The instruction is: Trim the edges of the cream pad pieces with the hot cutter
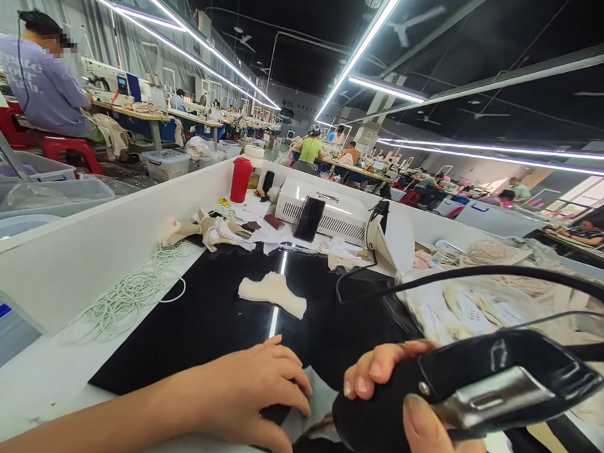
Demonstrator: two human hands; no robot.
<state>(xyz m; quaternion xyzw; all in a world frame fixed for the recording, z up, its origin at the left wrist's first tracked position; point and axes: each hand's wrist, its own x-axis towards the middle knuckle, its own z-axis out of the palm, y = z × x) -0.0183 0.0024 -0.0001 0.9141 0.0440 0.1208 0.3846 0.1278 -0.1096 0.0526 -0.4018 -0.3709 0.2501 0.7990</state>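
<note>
My right hand (383,373) is wrapped round a black, corded hand tool (469,386) with a silver metal plate on its side; its exact kind is unclear. From its back end a thick black cable runs off to the right. My left hand (259,388) lies low over the black work surface (197,338), fingers apart and curved down, holding nothing visible. A greyish-white piece (314,399) lies under and beside its fingertips, partly hidden between my two hands. Farther forward, a cream fabric piece (273,293) lies flat on the black surface.
Tangled pale green cord (129,294) lies at left along a white partition (103,255). At the back are a red container (240,180), a vented white box (326,205), a phone (309,218) and a white lamp (391,239). Bagged pale material (465,306) fills the right side.
</note>
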